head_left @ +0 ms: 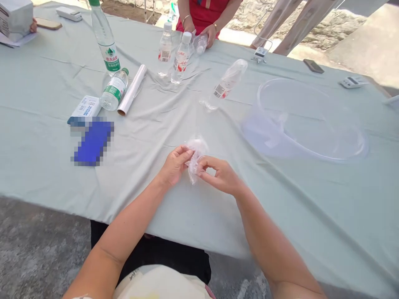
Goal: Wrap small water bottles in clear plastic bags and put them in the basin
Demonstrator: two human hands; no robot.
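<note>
With fingertips of left hand (173, 165) and right hand (220, 175), pinching crumpled, transparent plastic film (193, 162) over pale green, creased tablecloth (199, 220). Probably very light, soft and clinging, easily torn; better to hold gently by loose edges.

Crumpled clear thin plastic film (193, 165), frame centre: glossy, wrinkly; pale grey-green tablecloth (56, 153): matt cloth, creased; tall clear green-capped bottle (104, 35), upper left: smooth shiny plastic; long clear-white wrap roll (134, 86), upper left: glossy plastic, brown cardboard-looking core (121, 112); grey floor (40, 245), lower left: rough, matt, concrete-like
</note>
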